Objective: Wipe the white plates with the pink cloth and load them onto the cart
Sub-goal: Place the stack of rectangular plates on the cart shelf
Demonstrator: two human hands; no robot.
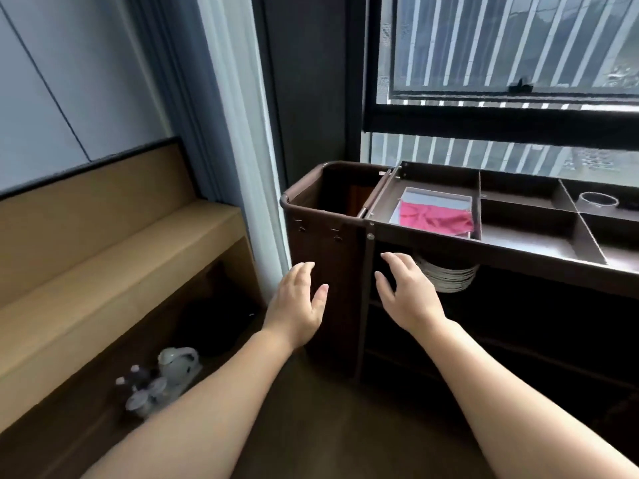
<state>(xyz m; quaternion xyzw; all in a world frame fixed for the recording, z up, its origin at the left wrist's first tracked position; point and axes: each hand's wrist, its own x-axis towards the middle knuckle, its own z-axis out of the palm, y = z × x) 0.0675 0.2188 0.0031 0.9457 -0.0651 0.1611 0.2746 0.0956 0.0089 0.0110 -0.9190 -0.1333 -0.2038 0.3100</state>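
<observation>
Brown cart (pixel 484 252), right half of frame. Top level, left compartment: pink cloth (pixel 435 218), crumpled, lying in a white tray (pixel 434 197). Shelf beneath the top level: white plates (pixel 451 276), one stack, partly hidden behind the right hand. Left hand (pixel 297 300), centre of frame: fingers relaxed and spread, holding nothing, before the cart's left end. Right hand (pixel 408 293): likewise slack and empty, just in front of the stack. Lower left: kettle (pixel 178 361), small bottles (pixel 138 392). Hazard, as judged: the stack sits close under the top level, so a hasty reach could knock it, chipping or sliding plates.
</observation>
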